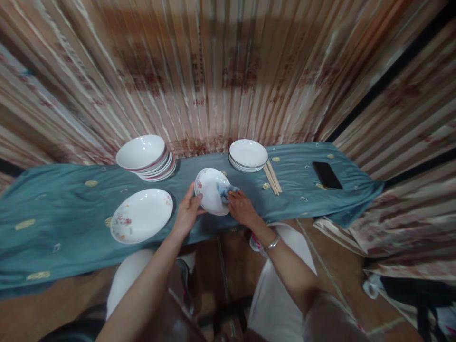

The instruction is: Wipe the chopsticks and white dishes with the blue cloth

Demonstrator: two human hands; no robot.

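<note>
My left hand [189, 208] grips the left rim of a small white plate [208, 190] with a floral print, thumb on top. The plate is held tilted above the front part of the table. In my right hand [241, 206] is a bunched blue cloth [224, 191], pressed against the inner right side of the plate. A bracelet circles my right wrist. To the left of my hands lies a larger oval white plate [142, 216] with flowers on it.
A stack of white bowls [142, 154] stands at the back left. Several stacked plates [248, 154] sit at the back right, beside wooden chopsticks [272, 177]. A black phone [327, 175] lies farther right on the blue tablecloth [71, 204]. Curtains [213, 71] hang behind.
</note>
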